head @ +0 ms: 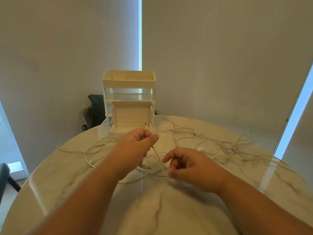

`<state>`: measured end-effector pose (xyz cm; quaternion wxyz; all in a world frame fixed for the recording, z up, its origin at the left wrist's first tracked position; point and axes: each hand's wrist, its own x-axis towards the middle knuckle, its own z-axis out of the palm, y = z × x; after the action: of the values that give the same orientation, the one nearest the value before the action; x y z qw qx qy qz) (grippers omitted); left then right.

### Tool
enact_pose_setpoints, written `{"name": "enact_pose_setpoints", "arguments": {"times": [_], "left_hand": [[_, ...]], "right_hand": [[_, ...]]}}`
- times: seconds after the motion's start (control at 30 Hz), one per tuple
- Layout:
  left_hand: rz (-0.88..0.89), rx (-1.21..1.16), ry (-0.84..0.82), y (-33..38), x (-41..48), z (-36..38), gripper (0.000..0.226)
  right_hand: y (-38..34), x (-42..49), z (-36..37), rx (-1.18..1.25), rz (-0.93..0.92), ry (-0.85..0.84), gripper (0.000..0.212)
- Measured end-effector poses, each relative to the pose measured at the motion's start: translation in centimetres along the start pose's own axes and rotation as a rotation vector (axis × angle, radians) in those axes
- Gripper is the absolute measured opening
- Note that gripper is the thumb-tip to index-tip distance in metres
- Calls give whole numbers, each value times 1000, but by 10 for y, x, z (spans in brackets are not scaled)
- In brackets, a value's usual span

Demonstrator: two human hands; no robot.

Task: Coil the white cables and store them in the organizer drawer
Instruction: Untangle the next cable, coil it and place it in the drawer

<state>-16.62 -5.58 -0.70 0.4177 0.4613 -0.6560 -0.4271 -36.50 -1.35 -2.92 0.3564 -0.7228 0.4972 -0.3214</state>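
Loose white cables (220, 147) sprawl over the right and far-left parts of the round marble table (67, 184), close around both hands. The left hand (135, 146) pinches one white cable (157, 156) held up. The right hand (189, 165) pinches it lower, fingers curled. The organizer (128, 82) stands at the far edge, an open white box (131, 114) against its front. Marble shows uncovered toward the near edge.
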Motion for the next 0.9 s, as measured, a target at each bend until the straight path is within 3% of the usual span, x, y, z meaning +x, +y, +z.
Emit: {"name": "enact_pose_setpoints", "arguments": {"times": [0.13, 0.2, 0.27, 0.4, 0.47, 0.53, 0.63, 0.7, 0.8, 0.83, 0.9], "left_hand": [[40, 338, -33, 6, -6, -11, 43], [45, 422, -79, 11, -9, -12, 40], [49, 424, -74, 12, -9, -11, 38], [-40, 6, -216, 13, -9, -11, 40], [-64, -214, -303, 15, -9, -13, 36], [-32, -332, -289, 17, -8, -15, 34], [37, -458, -162, 15, -4, -18, 33], [57, -532, -104, 14, -3, -20, 33], [25, -530, -150, 14, -4, -17, 33], [11, -505, -171, 14, -5, -14, 33], [9, -422, -166, 14, -7, -6, 33]], "right_hand": [[5, 7, -4, 193, -41, 324, 15], [8, 10, -6, 36, -46, 452, 13], [9, 11, -7, -143, -54, 453, 9], [8, 10, -9, -434, -16, 363, 14], [12, 12, -12, -438, 60, 380, 15], [16, 12, -15, -425, 134, 385, 18], [16, 9, -18, -389, 228, 410, 28], [12, 7, -18, -238, 248, 431, 23], [8, 8, -20, -290, 226, 493, 22], [5, 8, -21, -324, 233, 509, 27], [3, 9, -21, -398, 306, 516, 65]]}}
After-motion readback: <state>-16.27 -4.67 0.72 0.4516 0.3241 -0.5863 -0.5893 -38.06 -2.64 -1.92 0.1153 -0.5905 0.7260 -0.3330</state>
